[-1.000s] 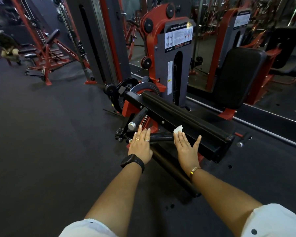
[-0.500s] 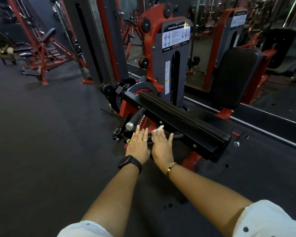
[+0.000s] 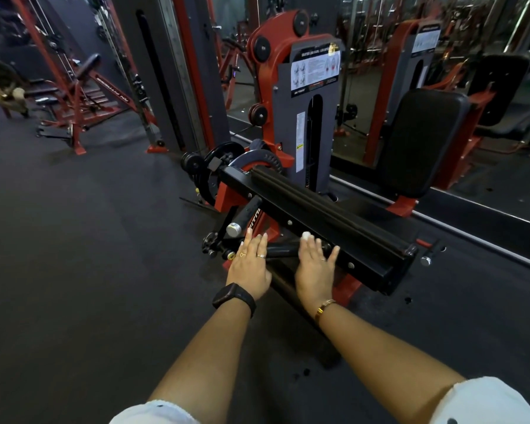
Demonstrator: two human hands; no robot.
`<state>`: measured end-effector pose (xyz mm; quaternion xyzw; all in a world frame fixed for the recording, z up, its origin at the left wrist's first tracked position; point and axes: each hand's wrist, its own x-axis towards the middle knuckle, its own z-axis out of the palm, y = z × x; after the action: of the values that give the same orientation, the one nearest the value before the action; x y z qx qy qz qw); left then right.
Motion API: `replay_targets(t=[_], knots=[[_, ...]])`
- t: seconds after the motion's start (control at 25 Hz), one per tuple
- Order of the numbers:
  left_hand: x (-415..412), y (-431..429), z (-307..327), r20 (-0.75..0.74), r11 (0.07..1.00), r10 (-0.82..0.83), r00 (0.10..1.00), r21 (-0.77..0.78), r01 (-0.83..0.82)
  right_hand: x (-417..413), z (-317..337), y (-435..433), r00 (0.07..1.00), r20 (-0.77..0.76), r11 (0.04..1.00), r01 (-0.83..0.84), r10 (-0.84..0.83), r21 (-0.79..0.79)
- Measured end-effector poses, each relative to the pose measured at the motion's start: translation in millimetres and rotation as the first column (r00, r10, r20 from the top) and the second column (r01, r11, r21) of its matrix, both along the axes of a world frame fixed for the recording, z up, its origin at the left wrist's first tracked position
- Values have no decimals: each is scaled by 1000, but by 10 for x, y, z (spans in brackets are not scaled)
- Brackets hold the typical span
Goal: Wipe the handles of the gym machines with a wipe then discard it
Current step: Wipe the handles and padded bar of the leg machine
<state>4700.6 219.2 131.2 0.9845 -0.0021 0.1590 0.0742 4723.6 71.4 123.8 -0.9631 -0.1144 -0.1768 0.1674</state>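
Dark floor point(image 3: 83, 270) fills the left and bottom of the frame. At centre stands a red and grey leg machine point(image 3: 306, 117), its long black roller pad point(image 3: 325, 215) running toward the lower right. Below the pad, a short black handle point(image 3: 280, 250) lies crosswise. The left hand point(image 3: 248, 264) lies flat over the handle's left end, fingers straight and released. The right hand point(image 3: 314, 267), also flat, covers a white wipe point(image 3: 305, 235) that peeks past its fingertips against the pad's frame.

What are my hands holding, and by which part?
Nothing is gripped. The right hand presses the white wipe under straight fingers, one corner showing past the fingertips; the left hand lies flat, empty.
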Motion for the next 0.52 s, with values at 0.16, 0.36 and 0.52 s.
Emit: replay_targets(t=[0.16, 0.36, 0.52], knots=[[7, 48, -47, 11, 1000, 8, 1000, -2, -8, -163, 80, 443, 950, 4, 948, -313, 314, 59], [12, 29, -80, 101, 999, -15, 995, -32, 18, 94, -23, -249, 985, 99, 972, -120, 142, -201], [31, -64, -33, 153, 869, 36, 988, -493, 44, 206, 85, -141, 998, -17, 985, -65, 63, -158]])
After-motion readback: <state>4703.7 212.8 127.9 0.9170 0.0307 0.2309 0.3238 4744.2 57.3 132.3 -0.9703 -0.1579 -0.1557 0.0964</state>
